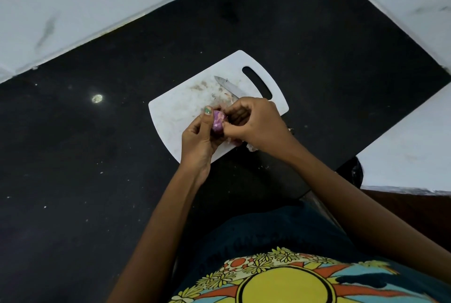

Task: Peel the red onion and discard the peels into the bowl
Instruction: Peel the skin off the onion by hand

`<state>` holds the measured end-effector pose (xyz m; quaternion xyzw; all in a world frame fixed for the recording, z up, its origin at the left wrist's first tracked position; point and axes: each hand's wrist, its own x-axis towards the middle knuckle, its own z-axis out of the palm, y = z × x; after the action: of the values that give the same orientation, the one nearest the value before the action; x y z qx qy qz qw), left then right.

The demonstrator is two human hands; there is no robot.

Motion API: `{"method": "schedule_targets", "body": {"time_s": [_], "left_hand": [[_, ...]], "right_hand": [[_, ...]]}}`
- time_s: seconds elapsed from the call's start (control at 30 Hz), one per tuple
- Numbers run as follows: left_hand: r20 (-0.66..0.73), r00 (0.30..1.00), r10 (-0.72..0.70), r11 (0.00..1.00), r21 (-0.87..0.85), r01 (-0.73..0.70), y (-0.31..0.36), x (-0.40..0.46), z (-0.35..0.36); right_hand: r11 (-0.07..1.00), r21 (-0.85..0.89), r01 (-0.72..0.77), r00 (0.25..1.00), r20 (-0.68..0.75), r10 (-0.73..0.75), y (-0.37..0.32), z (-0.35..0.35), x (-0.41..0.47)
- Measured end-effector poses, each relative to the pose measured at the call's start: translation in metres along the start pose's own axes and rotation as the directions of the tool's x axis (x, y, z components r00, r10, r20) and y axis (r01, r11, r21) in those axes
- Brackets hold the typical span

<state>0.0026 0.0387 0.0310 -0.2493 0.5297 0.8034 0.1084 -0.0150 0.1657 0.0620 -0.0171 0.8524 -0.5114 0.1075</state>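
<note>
Onion [218, 124] sits between my two hands, above the board [175, 112]. Left hand [199, 136] curled round it, thumb up its near side. Right hand [253, 124] fingertips pinched at its right edge, apparently on skin; can't confirm. Judged small, light, firm; bared purple flesh likely slick, dry peel thin and tears easily, so take loose edges near the fingertips. Knife [228, 86] lies beyond the right fingers. No bowl in view.

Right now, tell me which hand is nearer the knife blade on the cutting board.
Right. The right hand sits just below the knife, covering its handle end, while pinching at the red onion. The left hand grips the onion farther down the cutting board.
</note>
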Motion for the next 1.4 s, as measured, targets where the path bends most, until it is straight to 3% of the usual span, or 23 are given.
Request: {"method": "schedule_targets", "body": {"time_s": [0.3,0.53,0.67,0.8,0.97,1.07,1.17,1.27,1.4], "left_hand": [[-0.004,0.999,-0.055,0.996,-0.069,0.054,-0.003,-0.001,0.002],[-0.016,0.997,-0.073,0.990,-0.120,0.071,0.000,-0.001,0.002],[-0.001,0.996,-0.095,0.987,-0.129,0.094,0.002,-0.001,0.000],[0.034,0.993,-0.111,0.983,-0.142,0.114,0.001,-0.001,-0.002],[0.044,0.994,-0.102,0.987,-0.121,0.107,0.002,-0.003,0.001],[0.041,0.995,-0.086,0.987,-0.131,0.090,0.002,-0.002,0.000],[0.045,0.996,-0.071,0.982,-0.173,0.078,0.002,-0.002,-0.001],[0.059,0.997,-0.050,0.980,-0.190,0.060,0.002,-0.002,-0.001],[0.076,0.997,-0.013,0.986,-0.168,0.025,0.003,-0.001,-0.001]], "right_hand": [[0.998,0.058,-0.011,0.997,-0.082,0.016,0.006,0.001,0.002],[0.997,0.078,0.026,0.999,0.029,-0.028,0.003,0.001,-0.004],[0.977,0.206,-0.050,0.989,-0.127,0.078,0.011,-0.001,0.003],[0.985,0.117,-0.125,0.965,-0.215,0.148,0.028,-0.005,0.012],[0.989,-0.059,-0.133,0.985,-0.119,0.125,0.030,-0.007,0.010],[0.999,-0.007,-0.051,0.993,-0.112,0.050,0.017,-0.006,0.004],[0.997,0.080,-0.006,1.000,-0.017,0.007,0.005,-0.005,0.000],[0.999,0.031,0.018,0.999,0.034,-0.019,-0.003,-0.002,-0.002],[0.998,-0.021,0.052,0.999,-0.007,-0.052,-0.006,0.002,-0.002]]}}
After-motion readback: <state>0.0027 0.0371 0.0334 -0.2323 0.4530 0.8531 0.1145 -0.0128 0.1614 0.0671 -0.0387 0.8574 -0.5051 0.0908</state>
